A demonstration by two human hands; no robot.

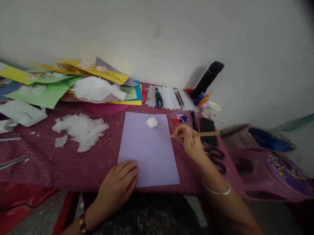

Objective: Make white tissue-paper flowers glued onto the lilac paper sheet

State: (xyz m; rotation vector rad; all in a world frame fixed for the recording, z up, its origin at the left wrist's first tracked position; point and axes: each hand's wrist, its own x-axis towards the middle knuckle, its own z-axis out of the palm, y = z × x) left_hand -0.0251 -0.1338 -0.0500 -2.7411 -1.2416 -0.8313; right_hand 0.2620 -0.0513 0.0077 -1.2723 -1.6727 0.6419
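Note:
A sheet of purple paper (148,154) lies on the checked tablecloth in front of me. Near its top sits a small ruffled white paper flower (152,122). My left hand (119,179) rests flat over the sheet's lower left edge, fingers stretched out. Just beyond the right edge of the sheet, my right hand (192,143) pinches a slim brown wooden stick (208,134), which is held roughly level and points left. Whether it is a brush or a pencil I cannot make out. To the left lies a heap of thin white tissue paper pieces (82,131).
Coloured cards (50,91) with flower designs and crumpled white paper (96,89) pile up at the back left. White sticks (170,97) and a blue cutter (159,97) lie at the back. Black-handled scissors (216,160) and a dark phone-like slab (208,126) are at right, beside a pink chair (268,174).

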